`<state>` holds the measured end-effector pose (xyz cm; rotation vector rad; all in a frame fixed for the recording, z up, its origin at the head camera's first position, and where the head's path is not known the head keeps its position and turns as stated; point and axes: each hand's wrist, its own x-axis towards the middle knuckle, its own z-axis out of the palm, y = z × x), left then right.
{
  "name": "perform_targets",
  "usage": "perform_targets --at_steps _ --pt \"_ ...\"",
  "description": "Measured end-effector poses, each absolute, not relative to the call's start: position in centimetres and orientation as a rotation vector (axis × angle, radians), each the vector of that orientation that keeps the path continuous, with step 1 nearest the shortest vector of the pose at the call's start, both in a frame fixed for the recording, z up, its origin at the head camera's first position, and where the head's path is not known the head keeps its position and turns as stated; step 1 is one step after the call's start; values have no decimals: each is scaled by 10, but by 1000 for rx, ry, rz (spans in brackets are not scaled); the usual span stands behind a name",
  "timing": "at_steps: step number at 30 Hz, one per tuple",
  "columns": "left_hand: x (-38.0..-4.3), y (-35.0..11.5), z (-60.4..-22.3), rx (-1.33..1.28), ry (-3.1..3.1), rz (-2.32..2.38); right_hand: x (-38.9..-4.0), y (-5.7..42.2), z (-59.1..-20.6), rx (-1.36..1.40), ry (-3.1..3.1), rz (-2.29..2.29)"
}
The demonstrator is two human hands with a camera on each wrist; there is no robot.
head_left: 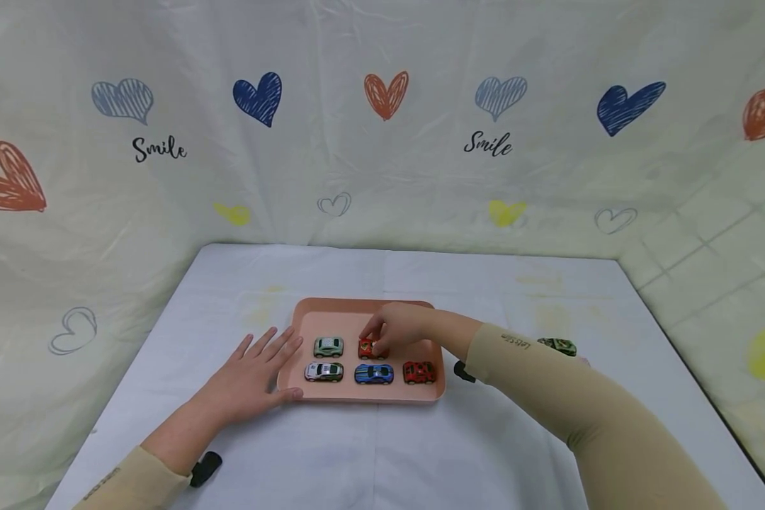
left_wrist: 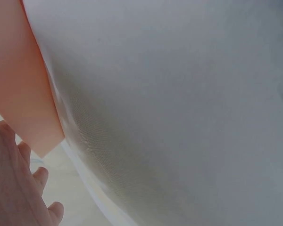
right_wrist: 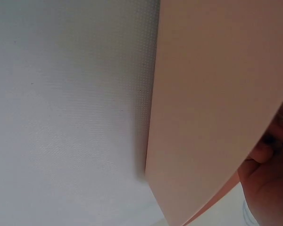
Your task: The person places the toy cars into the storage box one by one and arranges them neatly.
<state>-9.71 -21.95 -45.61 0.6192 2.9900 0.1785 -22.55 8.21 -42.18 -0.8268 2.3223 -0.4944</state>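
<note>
Right grip (head_left: 400, 323) pinches a red car (head_left: 365, 350) — seemingly setting it down; next, likely release. Left grip (head_left: 247, 379) lies unclenched at nine o'clock on the tray (head_left: 338, 309).

We're in a makeshift booth here, heart-and-"Smile" sheeting (head_left: 421, 177) hung far, left and right around a white-covered table (head_left: 331, 453)!

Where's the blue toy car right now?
In the head view, the blue car sits in the pink tray, middle of the near row, between the white car at left and a red car at right.
</note>
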Motion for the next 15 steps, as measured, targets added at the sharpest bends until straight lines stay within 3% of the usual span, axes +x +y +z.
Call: perform_targets --at_steps 15 --pt "-97 -219 -455 618 2986 180 -227 83 -412 -851 2337 -480"
